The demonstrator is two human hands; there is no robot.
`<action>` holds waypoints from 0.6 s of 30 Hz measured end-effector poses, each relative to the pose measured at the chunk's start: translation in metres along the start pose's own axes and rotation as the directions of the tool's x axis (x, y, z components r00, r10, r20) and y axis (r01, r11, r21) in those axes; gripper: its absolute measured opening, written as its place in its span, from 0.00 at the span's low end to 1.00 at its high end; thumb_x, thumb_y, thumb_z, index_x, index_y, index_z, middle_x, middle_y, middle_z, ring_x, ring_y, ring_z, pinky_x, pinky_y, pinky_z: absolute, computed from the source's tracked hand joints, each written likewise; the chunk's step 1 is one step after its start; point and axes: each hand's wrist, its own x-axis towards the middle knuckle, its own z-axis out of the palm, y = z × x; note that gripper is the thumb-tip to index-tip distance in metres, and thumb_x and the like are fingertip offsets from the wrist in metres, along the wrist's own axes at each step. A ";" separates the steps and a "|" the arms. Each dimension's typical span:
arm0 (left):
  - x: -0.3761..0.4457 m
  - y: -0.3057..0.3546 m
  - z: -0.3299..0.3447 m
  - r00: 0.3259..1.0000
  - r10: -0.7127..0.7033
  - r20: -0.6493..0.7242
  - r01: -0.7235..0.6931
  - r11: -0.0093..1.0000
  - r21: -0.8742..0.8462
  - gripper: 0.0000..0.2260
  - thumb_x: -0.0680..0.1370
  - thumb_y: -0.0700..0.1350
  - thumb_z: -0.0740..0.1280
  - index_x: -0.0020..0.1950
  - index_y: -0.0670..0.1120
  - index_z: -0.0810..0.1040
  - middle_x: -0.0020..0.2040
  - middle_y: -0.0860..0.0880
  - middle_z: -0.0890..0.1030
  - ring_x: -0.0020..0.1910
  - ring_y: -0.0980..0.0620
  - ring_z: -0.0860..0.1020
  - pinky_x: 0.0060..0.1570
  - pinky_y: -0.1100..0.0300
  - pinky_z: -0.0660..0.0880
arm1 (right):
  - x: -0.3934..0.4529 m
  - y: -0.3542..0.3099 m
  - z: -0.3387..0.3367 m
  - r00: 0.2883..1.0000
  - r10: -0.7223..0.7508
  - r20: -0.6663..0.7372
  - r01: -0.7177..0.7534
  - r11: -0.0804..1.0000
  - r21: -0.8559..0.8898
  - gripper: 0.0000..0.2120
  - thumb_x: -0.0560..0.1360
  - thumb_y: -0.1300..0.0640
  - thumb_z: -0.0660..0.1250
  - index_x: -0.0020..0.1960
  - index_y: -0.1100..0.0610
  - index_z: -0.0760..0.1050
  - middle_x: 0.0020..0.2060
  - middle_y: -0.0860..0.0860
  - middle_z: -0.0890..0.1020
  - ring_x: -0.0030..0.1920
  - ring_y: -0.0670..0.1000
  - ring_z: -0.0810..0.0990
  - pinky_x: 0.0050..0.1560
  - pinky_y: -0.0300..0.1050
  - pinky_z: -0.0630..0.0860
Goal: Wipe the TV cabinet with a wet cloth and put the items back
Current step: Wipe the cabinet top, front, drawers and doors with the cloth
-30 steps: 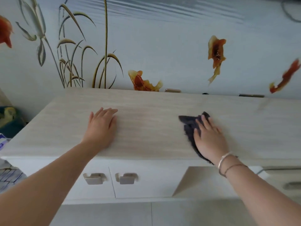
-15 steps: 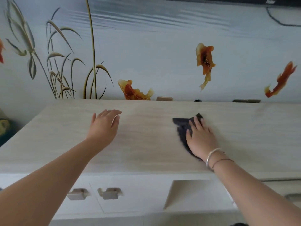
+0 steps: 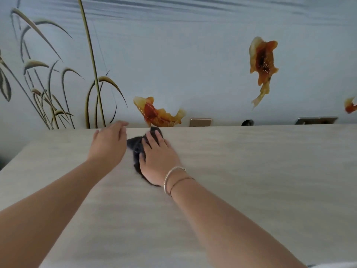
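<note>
The pale wood-grain top of the TV cabinet (image 3: 251, 171) fills the lower half of the view. A dark grey cloth (image 3: 135, 146) lies on it near the back edge, left of centre. My right hand (image 3: 158, 159) presses flat on the cloth with straight fingers, bracelets on the wrist. My left hand (image 3: 109, 146) hovers just left of the cloth, fingers straight and reaching toward the back edge, holding nothing. Most of the cloth is hidden under my right hand.
Behind the cabinet stands a blue wall painted with reeds and orange fish. Wall sockets (image 3: 200, 122) and a wider plate (image 3: 316, 120) sit just above the back edge, with a small dark object (image 3: 247, 122) between them. The cabinet's left edge (image 3: 15, 157) drops off.
My right hand has pushed the cloth away from the front and leftward, up to the back edge. My left hand lifted off the top and moved back beside the cloth. The view closed in on the cabinet.
</note>
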 end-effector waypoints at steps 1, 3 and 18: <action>0.003 -0.003 0.001 1.000 -0.002 0.000 0.002 1.000 0.005 0.16 0.82 0.44 0.52 0.66 0.46 0.72 0.53 0.40 0.80 0.51 0.39 0.78 0.62 0.42 0.70 | 0.010 0.007 0.002 1.000 -0.020 0.013 0.020 1.000 0.015 0.25 0.82 0.49 0.45 0.77 0.55 0.53 0.78 0.50 0.50 0.77 0.53 0.45 0.76 0.50 0.46; 0.009 -0.007 0.005 1.000 0.005 0.005 -0.005 1.000 0.019 0.16 0.82 0.45 0.52 0.66 0.46 0.72 0.56 0.41 0.79 0.53 0.40 0.77 0.63 0.43 0.69 | 0.019 0.034 0.000 0.999 -0.043 0.019 0.044 0.999 -0.017 0.25 0.82 0.49 0.44 0.77 0.53 0.54 0.78 0.49 0.51 0.77 0.52 0.47 0.75 0.52 0.49; 0.021 0.069 0.064 0.970 0.219 0.103 -0.217 0.976 -0.029 0.16 0.82 0.45 0.52 0.66 0.47 0.73 0.62 0.46 0.77 0.61 0.45 0.73 0.65 0.52 0.66 | -0.005 0.104 -0.011 0.973 0.212 -0.087 -0.219 0.972 -0.088 0.26 0.81 0.50 0.44 0.77 0.56 0.54 0.77 0.51 0.52 0.77 0.54 0.46 0.76 0.52 0.45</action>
